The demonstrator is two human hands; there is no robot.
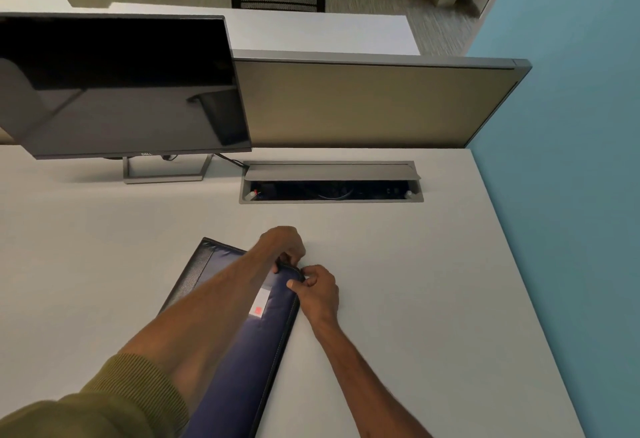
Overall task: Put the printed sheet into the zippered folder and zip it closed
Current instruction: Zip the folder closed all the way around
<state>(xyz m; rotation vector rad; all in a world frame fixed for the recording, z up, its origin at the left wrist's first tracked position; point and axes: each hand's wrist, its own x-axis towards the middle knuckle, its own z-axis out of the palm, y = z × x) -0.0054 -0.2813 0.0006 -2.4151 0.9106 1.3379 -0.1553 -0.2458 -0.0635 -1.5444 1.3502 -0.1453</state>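
A dark navy zippered folder (256,344) lies flat on the white desk (415,281), running from the near edge toward the middle. A small white label with a red square sits on its cover. My left hand (282,243) grips the folder's far right corner, its forearm crossing over the cover. Right beside that corner, my right hand (318,290) pinches the edge with thumb and fingers, seemingly on the zipper pull, which is too small to make out. No printed sheet is in sight.
A dark monitor (117,87) on a stand fills the far left. An open cable hatch (330,183) is set into the desk behind my hands. A beige partition (374,105) closes the back and a blue wall (571,160) runs along the right edge.
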